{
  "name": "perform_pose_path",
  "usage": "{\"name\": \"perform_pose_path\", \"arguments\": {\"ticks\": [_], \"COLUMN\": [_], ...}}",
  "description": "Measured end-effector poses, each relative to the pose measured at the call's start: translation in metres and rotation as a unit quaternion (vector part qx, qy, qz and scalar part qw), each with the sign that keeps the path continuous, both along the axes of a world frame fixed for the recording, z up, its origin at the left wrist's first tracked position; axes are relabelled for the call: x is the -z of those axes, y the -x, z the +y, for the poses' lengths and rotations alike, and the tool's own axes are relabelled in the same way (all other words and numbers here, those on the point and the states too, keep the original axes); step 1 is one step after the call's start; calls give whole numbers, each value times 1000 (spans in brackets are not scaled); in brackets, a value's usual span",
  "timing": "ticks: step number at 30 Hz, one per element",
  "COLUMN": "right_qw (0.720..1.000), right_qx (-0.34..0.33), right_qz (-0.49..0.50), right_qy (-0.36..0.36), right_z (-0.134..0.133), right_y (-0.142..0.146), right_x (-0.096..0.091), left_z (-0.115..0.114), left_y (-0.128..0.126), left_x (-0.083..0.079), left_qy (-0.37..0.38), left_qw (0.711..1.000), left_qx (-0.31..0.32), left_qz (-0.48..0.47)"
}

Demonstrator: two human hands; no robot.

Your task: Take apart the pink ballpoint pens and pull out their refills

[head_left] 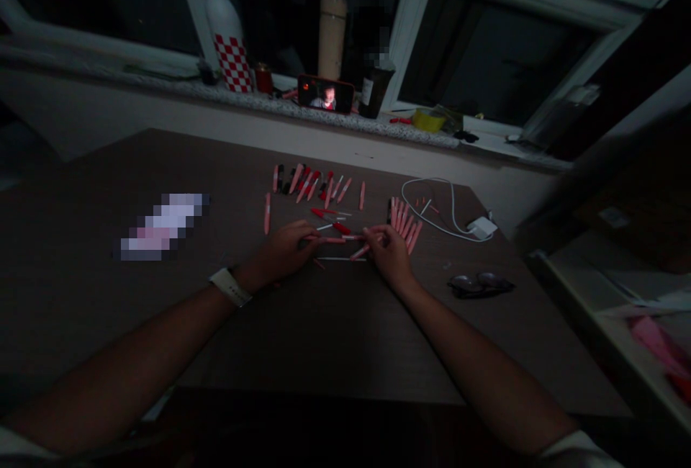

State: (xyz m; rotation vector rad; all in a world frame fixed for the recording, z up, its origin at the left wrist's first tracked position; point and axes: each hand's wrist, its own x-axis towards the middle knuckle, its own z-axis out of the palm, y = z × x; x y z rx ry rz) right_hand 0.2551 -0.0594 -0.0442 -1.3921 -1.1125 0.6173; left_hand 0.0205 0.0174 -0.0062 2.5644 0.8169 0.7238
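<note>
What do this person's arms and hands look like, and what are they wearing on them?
The left hand and right hand are ungloved, and both forearms are bare. A white watch strap circles the left wrist. White short sleeves show at the bottom edge of the view.

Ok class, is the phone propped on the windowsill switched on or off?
On: the phone has a lit screen showing a picture, and it glows in the dim scene.

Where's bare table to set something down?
Bare tabletop lies between the forearms, behind the left hand and right hand. Another patch: between the blurred pale item and the pink pen parts. Crowded: around the hands and the white cable.
</note>
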Motion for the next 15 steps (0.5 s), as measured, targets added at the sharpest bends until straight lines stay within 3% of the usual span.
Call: {"name": "perform_pose_path", "arguments": {"ticks": [8,15], "right_qw": [998,997], "right_qx": [16,-15], "right_qz": [46,56], "right_qy": [-30,-48], "right_z": [1,-1], "right_y": [5,6], "right_x": [-2,-3], "left_z": [1,4], "left_y": [0,1], "left_x": [4,8], "left_qy": [-16,-25], "left_qw": [1000,999], "left_qx": [-18,-5], "left_qz": [-17,-21]}}
